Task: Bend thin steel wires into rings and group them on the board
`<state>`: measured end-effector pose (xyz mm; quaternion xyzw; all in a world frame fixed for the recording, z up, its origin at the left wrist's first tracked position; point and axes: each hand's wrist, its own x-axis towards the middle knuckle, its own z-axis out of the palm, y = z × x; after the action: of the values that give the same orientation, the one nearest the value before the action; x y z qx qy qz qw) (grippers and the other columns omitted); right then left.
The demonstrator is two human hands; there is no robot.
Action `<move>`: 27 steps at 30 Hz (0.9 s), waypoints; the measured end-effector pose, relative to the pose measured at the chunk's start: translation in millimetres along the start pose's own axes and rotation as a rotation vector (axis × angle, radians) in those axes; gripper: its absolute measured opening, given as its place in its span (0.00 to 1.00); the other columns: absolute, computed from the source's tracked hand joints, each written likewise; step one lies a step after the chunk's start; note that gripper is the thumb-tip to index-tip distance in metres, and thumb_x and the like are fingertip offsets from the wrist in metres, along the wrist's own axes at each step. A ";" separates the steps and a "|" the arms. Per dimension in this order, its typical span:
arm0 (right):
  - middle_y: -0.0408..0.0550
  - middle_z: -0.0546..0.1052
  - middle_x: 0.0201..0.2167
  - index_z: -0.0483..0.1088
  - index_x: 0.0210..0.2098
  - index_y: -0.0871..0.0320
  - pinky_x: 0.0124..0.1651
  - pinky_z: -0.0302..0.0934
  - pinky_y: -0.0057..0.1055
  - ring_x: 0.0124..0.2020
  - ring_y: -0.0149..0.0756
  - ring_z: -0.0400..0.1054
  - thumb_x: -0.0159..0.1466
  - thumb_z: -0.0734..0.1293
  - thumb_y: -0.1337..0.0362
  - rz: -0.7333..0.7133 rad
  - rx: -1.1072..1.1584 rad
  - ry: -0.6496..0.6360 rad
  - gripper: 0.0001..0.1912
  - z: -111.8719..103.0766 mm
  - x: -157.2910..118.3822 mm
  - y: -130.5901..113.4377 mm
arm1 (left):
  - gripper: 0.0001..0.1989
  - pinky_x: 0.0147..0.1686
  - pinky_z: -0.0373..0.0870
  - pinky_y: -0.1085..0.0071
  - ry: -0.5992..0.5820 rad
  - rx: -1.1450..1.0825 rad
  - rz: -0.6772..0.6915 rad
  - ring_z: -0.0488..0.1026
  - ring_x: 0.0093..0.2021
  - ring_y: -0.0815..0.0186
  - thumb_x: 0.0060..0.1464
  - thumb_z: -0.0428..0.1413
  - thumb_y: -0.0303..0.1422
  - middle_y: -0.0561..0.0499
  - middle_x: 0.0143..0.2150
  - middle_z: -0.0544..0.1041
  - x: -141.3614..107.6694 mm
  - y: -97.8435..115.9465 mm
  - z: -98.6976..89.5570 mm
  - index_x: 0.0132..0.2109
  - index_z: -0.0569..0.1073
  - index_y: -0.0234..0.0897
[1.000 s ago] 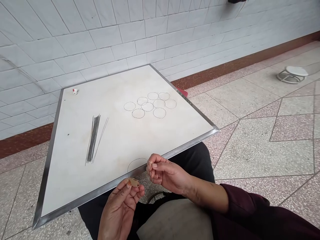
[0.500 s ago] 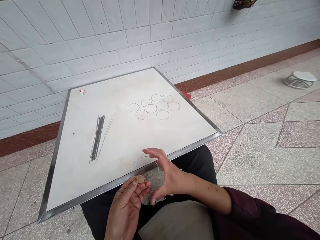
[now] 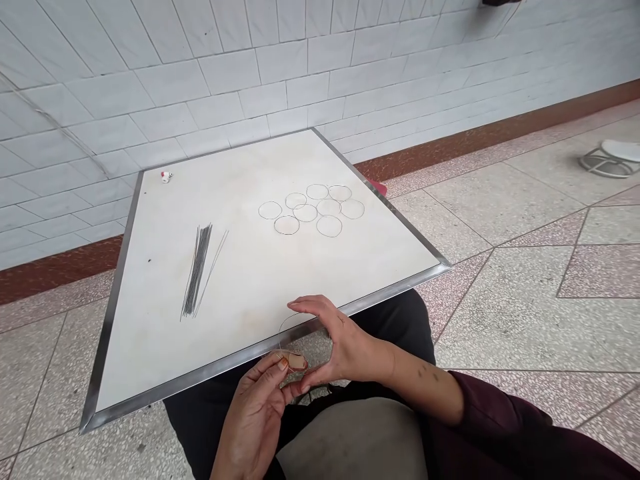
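Observation:
My left hand (image 3: 260, 400) pinches the end of a thin wire loop (image 3: 286, 323) at the table's near edge, and a tan band or patch (image 3: 296, 361) shows at its fingers. Around the loop's right side curves my right hand (image 3: 340, 340), thumb and fingers spread apart, its thumb close to the left fingertips. On the white table (image 3: 240, 280) lie several wire rings (image 3: 287, 225), some overlapping. A bundle of straight dark wires (image 3: 198, 270) rests to their left, with a few loose wires beside it.
A small red and white object (image 3: 167, 177) sits near the table's back left corner. The metal-edged table stands by a tiled wall (image 3: 280, 60). On the floor at the far right is a white-topped stool (image 3: 610, 157). Something red shows behind the table's right edge.
My right thumb has come in to my left fingertips. The loop and my left hand have shifted slightly right, and less of the loop shows. The view has moved a little.

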<state>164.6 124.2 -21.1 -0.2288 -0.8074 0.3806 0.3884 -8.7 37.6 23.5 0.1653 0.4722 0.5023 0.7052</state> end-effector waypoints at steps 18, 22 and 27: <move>0.46 0.77 0.43 0.75 0.47 0.54 0.57 0.57 0.36 0.51 0.34 0.65 0.71 0.66 0.63 -0.377 -0.190 -0.274 0.07 -39.3 28.8 -29.9 | 0.11 0.40 0.67 0.68 -0.211 0.424 -0.090 0.67 0.38 0.63 0.57 0.61 0.41 0.48 0.36 0.74 -8.5 16.6 -6.3 0.34 0.82 0.38; 0.42 0.79 0.41 0.74 0.48 0.54 0.53 0.56 0.35 0.49 0.32 0.66 0.72 0.64 0.65 -0.415 -0.270 -0.355 0.08 -36.9 35.5 -34.2 | 0.11 0.40 0.67 0.67 -0.239 0.448 -0.120 0.69 0.37 0.62 0.56 0.61 0.41 0.48 0.35 0.76 -7.3 18.4 -3.8 0.34 0.82 0.39; 0.42 0.78 0.40 0.74 0.45 0.55 0.51 0.58 0.33 0.47 0.33 0.65 0.74 0.60 0.66 -0.401 -0.347 -0.440 0.10 -40.4 39.4 -41.3 | 0.10 0.39 0.66 0.67 -0.230 0.476 -0.134 0.69 0.34 0.62 0.55 0.61 0.40 0.49 0.31 0.76 -4.6 18.8 -5.7 0.33 0.82 0.40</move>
<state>170.5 143.1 46.0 -0.0406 -0.9536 0.1937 0.2271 -24.1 40.6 36.3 0.3509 0.5036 0.3072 0.7272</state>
